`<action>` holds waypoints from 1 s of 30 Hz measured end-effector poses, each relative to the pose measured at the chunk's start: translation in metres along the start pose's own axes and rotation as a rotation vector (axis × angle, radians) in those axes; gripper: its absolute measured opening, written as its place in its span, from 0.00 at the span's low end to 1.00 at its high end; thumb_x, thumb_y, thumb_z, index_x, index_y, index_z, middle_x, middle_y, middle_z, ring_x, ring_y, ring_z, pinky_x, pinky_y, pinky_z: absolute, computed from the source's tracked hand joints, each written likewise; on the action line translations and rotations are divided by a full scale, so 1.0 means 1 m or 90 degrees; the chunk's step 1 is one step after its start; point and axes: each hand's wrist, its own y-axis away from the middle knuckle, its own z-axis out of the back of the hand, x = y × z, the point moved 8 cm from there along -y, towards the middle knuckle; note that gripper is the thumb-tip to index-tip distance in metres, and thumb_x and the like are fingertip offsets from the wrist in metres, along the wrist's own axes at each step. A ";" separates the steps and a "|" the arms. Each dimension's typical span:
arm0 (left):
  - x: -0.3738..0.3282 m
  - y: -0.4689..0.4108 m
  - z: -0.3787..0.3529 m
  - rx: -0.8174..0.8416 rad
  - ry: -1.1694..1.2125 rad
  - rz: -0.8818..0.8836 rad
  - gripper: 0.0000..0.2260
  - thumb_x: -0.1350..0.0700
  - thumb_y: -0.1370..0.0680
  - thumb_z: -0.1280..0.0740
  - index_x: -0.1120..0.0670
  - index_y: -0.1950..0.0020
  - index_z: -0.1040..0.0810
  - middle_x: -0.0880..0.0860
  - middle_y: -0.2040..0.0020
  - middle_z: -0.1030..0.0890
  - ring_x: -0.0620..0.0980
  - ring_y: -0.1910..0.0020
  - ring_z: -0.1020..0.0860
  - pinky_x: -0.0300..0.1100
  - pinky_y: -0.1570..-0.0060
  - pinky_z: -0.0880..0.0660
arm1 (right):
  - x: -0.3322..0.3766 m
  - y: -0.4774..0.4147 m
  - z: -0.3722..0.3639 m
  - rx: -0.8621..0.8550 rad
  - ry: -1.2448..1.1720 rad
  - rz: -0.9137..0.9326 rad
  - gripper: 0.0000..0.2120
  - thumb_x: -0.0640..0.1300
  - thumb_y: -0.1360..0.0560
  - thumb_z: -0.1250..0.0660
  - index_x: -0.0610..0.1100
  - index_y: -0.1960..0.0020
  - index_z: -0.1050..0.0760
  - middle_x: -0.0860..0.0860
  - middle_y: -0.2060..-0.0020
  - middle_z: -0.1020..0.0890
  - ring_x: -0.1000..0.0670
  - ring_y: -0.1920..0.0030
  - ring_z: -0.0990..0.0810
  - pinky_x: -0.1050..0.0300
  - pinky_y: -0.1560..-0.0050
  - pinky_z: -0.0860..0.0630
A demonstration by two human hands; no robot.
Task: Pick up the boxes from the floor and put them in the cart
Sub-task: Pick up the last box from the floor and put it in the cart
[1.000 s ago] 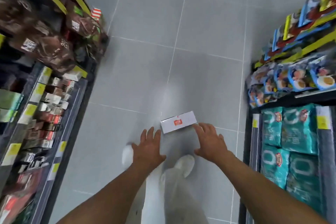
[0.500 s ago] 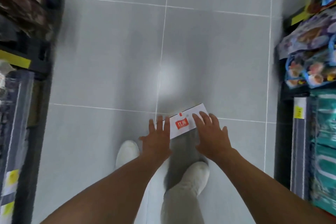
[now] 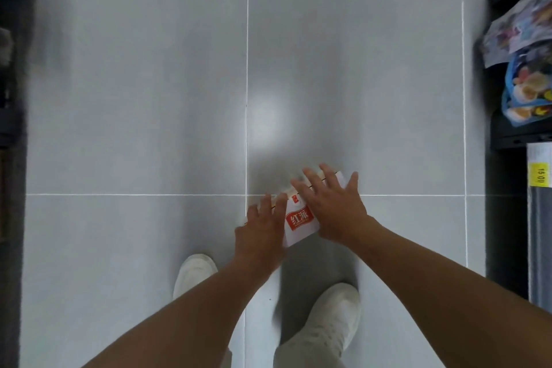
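With fingers extended and not yet closed, my left hand (image 3: 260, 227) and right hand (image 3: 331, 209) flank the box (image 3: 298, 221) on the floor (image 3: 149, 98), which I judge light and stiff, best gripped by its ends.

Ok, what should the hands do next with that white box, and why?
Probably curl both hands around the ends of the white box and lift it. The left hand and right hand are spread over it with straight fingers, gripping nothing yet, and it lies on the floor.
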 end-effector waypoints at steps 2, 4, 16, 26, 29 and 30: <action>0.002 -0.001 -0.002 -0.014 0.021 -0.010 0.44 0.34 0.29 0.27 0.44 0.22 0.48 0.50 0.29 0.31 0.53 0.34 0.27 0.55 0.44 0.19 | -0.001 -0.002 -0.004 0.001 -0.001 0.009 0.51 0.62 0.33 0.23 0.57 0.21 0.49 0.48 0.20 0.41 0.37 0.22 0.43 0.22 0.33 0.37; 0.004 -0.001 0.001 -0.019 0.022 -0.017 0.42 0.35 0.29 0.28 0.44 0.23 0.46 0.49 0.30 0.30 0.53 0.35 0.27 0.54 0.43 0.19 | -0.001 -0.002 -0.006 -0.005 -0.008 0.015 0.50 0.61 0.35 0.21 0.57 0.21 0.45 0.48 0.23 0.35 0.37 0.24 0.37 0.25 0.35 0.31; -0.007 0.014 0.102 0.049 -0.109 -0.139 0.50 0.44 0.32 0.22 0.42 0.22 0.53 0.49 0.31 0.32 0.53 0.35 0.30 0.55 0.43 0.20 | 0.002 0.048 0.057 -0.109 -0.126 -0.041 0.44 0.63 0.37 0.22 0.54 0.27 0.35 0.49 0.31 0.25 0.40 0.32 0.27 0.33 0.42 0.23; -0.071 0.130 0.290 0.051 -0.236 -0.246 0.49 0.44 0.32 0.23 0.45 0.22 0.52 0.51 0.34 0.30 0.53 0.39 0.28 0.48 0.57 0.24 | 0.012 0.184 0.224 -0.178 -0.216 -0.079 0.41 0.66 0.36 0.25 0.55 0.28 0.34 0.52 0.35 0.23 0.45 0.37 0.25 0.39 0.45 0.20; -0.100 0.195 0.364 0.056 -0.255 -0.260 0.45 0.43 0.33 0.24 0.48 0.24 0.46 0.50 0.35 0.28 0.52 0.43 0.27 0.44 0.63 0.30 | 0.019 0.252 0.298 -0.157 -0.211 -0.077 0.41 0.67 0.34 0.28 0.57 0.26 0.38 0.54 0.33 0.25 0.47 0.34 0.27 0.40 0.41 0.22; -0.110 0.217 0.385 0.053 -0.264 -0.268 0.44 0.43 0.33 0.25 0.49 0.24 0.45 0.50 0.35 0.28 0.52 0.43 0.26 0.44 0.63 0.29 | 0.021 0.275 0.319 -0.157 -0.211 -0.072 0.41 0.67 0.33 0.29 0.57 0.25 0.40 0.54 0.32 0.26 0.47 0.33 0.28 0.40 0.40 0.23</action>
